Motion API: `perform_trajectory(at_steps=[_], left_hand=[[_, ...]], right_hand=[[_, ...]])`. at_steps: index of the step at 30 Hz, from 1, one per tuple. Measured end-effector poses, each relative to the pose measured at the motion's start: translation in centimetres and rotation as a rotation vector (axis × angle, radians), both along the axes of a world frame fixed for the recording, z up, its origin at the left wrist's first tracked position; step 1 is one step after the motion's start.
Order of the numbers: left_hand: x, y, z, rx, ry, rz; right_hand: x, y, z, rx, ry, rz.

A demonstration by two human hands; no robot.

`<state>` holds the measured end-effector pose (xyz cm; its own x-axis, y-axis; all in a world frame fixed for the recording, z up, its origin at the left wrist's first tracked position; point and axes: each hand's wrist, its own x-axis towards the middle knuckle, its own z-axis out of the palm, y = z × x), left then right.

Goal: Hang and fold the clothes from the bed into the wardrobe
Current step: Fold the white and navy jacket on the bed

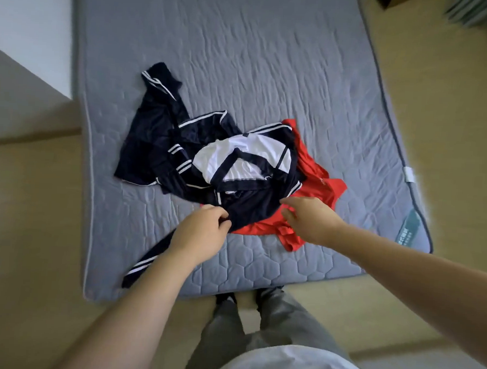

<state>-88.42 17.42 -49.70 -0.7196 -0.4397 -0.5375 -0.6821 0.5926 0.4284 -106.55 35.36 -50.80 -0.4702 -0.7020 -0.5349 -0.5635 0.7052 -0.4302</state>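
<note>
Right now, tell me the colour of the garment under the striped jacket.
Red; the garment shows best in the head view.

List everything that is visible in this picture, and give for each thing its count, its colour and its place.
mattress: one, grey-blue, quilted, fills the middle of the view
navy clothes: one tangled heap, pieces cannot be counted, navy with white stripes and a white panel, on the mattress's near half
red garment: one, red, partly under the heap, at its right side
label: one, teal, near right corner of the mattress
floor: pale wood colour, around the mattress
trousers: one pair, grey, bottom centre
left hand: one, pinches the near edge of the navy clothes
right hand: one, fingers relaxed, over the red garment
</note>
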Motion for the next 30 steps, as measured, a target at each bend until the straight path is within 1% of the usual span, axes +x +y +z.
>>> perform_trajectory(at_steps=[4, 9, 11, 12, 15, 18, 21, 23, 26, 28, 30], left_hand=[[-0.4, -1.2, -6.1, 0.013, -0.01, -0.017], [-1.5, -3.0, -16.2, 0.045, -0.127, -0.031], [-2.1, -3.5, -20.3, 0.043, -0.168, -0.051], [-2.5, -3.9, -22.3, 0.031, -0.19, -0.064], [-3.5, -4.9, -27.5, -0.043, -0.254, -0.115], [-4.7, -5.8, -31.9, -0.111, -0.29, -0.162], [-6.1, -6.3, -35.4, -0.161, -0.282, -0.205], [-6.9, -6.4, -37.3, -0.181, -0.275, -0.256], [-7.4, -6.7, -39.4, -0.205, -0.309, -0.312], [-7.3, -7.0, -40.0, -0.221, -0.337, -0.314], [-7.1, -7.4, -40.2, -0.231, -0.346, -0.315]], right_hand=[[-0.9, -1.3, -5.8, 0.101, -0.008, 0.073], [-2.2, -4.4, -15.3, 0.181, 0.013, 0.04], [-2.6, -5.3, -19.5, 0.23, 0.018, 0.088], [-2.9, -5.7, -21.6, 0.263, 0.026, 0.119], [-3.9, -6.5, -27.3, 0.342, 0.029, 0.119], [-5.1, -6.7, -31.9, 0.38, 0.114, 0.18], [-6.5, -7.1, -35.5, 0.449, 0.222, 0.28], [-7.4, -7.5, -37.6, 0.506, 0.27, 0.308], [-8.2, -8.3, -39.8, 0.577, 0.282, 0.337], [-8.5, -8.4, -40.5, 0.59, 0.266, 0.295], [-8.8, -8.4, -40.6, 0.558, 0.269, 0.205]])
